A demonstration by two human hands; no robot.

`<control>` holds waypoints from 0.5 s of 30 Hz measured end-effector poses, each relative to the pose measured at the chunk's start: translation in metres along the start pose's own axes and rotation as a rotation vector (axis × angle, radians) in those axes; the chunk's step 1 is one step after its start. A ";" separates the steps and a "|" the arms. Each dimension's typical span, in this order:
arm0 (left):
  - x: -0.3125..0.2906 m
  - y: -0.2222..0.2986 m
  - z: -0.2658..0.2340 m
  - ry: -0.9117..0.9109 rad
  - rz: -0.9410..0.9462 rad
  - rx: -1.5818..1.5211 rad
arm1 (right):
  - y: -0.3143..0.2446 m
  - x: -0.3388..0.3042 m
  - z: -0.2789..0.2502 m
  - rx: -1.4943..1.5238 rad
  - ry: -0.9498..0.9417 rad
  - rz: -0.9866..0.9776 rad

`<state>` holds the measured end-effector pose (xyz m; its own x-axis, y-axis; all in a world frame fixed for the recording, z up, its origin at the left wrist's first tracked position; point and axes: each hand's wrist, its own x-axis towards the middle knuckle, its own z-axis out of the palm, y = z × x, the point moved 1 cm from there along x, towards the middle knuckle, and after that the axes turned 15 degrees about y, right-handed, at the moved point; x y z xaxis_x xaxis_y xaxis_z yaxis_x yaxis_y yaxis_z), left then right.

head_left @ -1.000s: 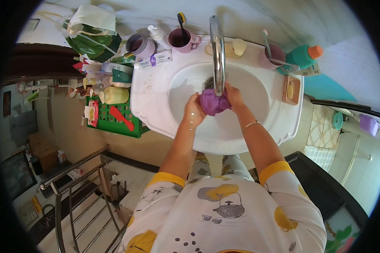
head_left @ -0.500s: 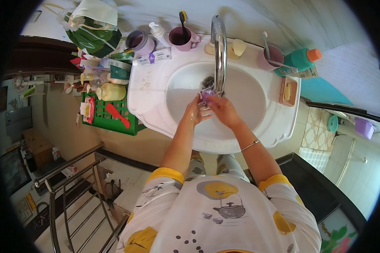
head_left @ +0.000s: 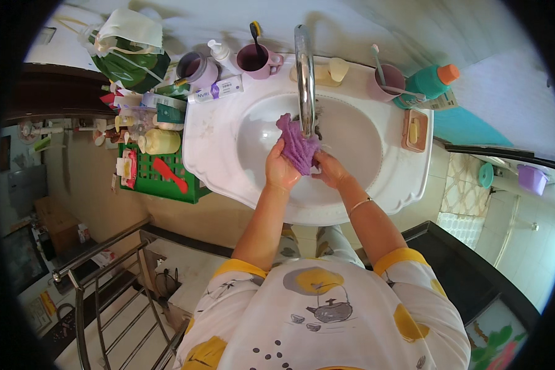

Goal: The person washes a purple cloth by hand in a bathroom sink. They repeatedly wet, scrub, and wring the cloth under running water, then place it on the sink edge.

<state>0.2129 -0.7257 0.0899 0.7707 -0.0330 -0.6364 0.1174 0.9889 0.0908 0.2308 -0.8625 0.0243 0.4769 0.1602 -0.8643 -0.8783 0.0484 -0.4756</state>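
A wet purple cloth [head_left: 299, 153] is spread between my hands over the white washbasin [head_left: 357, 176], right under the chrome faucet [head_left: 303, 68]. My left hand [head_left: 280, 171] grips its left side, the palm partly beneath it. At the lower right edge, the fingers of my right hand [head_left: 332, 170] pinch the cloth. Water seems to run onto it from the spout. Behind the faucet and cloth, a dark patch near the drain is mostly hidden.
Along the back rim stand a toothpaste tube [head_left: 216, 90], a pump bottle [head_left: 222, 54], a pink mug [head_left: 260, 61] and a toothbrush cup [head_left: 386, 82]. A soap dish [head_left: 415, 131] sits right. A green basket [head_left: 191, 185] adjoins the left side.
The cloth, bunched small under the spout before, is now opened out and larger. My hands have drawn slightly toward me and apart, and the view has shifted a little.
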 end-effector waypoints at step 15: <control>0.057 -0.010 -0.107 0.280 0.112 0.391 | 0.001 -0.098 0.064 -0.582 0.241 -1.449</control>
<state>0.1885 -0.7219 -0.0295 0.6000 0.1633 -0.7832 0.3114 0.8540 0.4167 0.1812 -0.8146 0.1195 0.9098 0.1589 0.3834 0.4149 -0.3641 -0.8338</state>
